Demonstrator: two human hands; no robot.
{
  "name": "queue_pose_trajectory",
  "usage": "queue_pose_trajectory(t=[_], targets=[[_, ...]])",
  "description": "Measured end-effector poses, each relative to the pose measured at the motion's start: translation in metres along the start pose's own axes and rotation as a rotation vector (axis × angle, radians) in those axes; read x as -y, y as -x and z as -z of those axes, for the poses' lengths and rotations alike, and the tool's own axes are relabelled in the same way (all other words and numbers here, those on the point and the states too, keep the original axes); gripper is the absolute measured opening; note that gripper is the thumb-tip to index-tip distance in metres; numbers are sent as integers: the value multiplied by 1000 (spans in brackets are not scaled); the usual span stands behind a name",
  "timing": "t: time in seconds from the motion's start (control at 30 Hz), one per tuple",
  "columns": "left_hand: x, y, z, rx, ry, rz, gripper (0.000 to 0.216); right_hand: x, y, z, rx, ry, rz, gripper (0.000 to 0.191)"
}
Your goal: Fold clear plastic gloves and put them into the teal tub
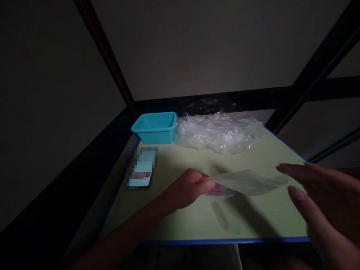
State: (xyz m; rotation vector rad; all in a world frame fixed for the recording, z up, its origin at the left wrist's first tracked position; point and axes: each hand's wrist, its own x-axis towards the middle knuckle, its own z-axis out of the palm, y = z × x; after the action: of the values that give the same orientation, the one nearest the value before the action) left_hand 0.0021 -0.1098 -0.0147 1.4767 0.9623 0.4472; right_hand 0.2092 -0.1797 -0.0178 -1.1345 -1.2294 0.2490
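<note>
Pinched between the thumb and fingers of my left hand (195,186) is one end of a clear plastic bag (250,182). The bag stretches out to the right above the table, flat and slightly blurred. At its far end my right hand (323,202) is open, thumb and fingers apart, close to the bag's edge; whether it touches the bag I cannot tell. Behind them a crumpled heap of clear plastic bags (222,131) lies along the back of the table.
The pale table (174,225) has a blue edge. A turquoise plastic basin (154,135) stands at its back left, touching or close to the heap. A phone (143,167) with a lit, pixelated screen lies near the left edge. Dark-framed wall panels (210,48) rise behind.
</note>
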Motion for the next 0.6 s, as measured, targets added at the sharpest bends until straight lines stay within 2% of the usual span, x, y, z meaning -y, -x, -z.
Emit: queue_pose_trajectory(t=[0.07, 0.1, 0.17, 0.23, 0.33, 0.4, 0.5, 0.6], targets=[[-5, -3, 9, 141, 363, -3, 21, 0, -4, -1, -52, -129, -159, 27], [-7, -4, 14, 188, 503, -1, 23, -2, -7, -1, -29, -199, -209, 24], [-7, -7, 20, 226, 688, 31, 25, -11, -15, -2, 116, -352, -312, 23], [-5, -9, 24, 223, 778, 82, 22, -24, -21, -7, 341, -485, -445, 31], [5, -15, 26, 171, 798, 150, 23, -44, -24, -22, 678, -579, -629, 43], [16, -22, 26, 117, 772, 192, 28, -55, -21, -34, 790, -574, -677, 43], [39, -33, 28, 55, 706, 235, 28, -68, -12, -46, 829, -538, -666, 38], [61, -41, 32, 59, 574, 170, 30, -75, -1, -51, 795, -495, -636, 37]])
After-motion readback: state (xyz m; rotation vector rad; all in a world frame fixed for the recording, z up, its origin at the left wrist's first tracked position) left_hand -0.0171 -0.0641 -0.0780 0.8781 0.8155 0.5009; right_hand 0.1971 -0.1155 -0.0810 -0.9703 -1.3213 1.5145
